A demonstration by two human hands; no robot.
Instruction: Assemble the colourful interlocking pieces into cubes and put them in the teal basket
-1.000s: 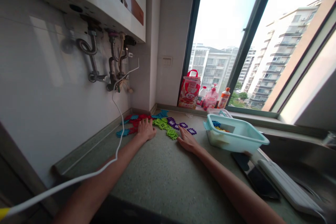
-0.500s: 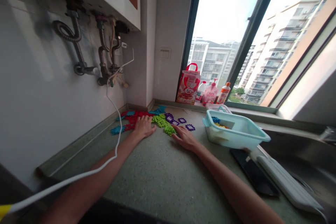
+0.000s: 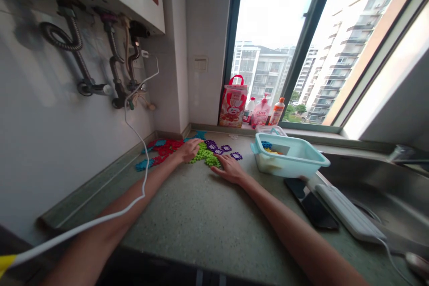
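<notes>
Flat gear-shaped plastic pieces lie in colour groups on the counter [image 3: 187,205]. My left hand [image 3: 189,150] is over the border between the red pieces [image 3: 164,149] and the green pieces [image 3: 203,154]. Its fingers are drawn together, pointing right, and whatever they pinch is hidden. With fingers stretched out, my right hand [image 3: 230,169] rests on the counter, its fingertips at the right end of the green group and just below the purple pieces [image 3: 218,151]. Blue pieces [image 3: 145,165] flank the red ones, and more blue pieces [image 3: 200,135] lie behind.
A light-blue plastic tub [image 3: 291,156] holding some blue and yellow pieces stands at right. Before it lie a black phone [image 3: 315,205] and a white power strip [image 3: 348,212], beside the sink [image 3: 395,196]. A white cable [image 3: 145,183] crosses over my left forearm. Bottles [image 3: 261,111] line the sill.
My left hand has shifted right from the red pieces to the green ones, and its spread fingers have come together. My right hand stays beside the green pieces. The camera view has turned slightly right.
</notes>
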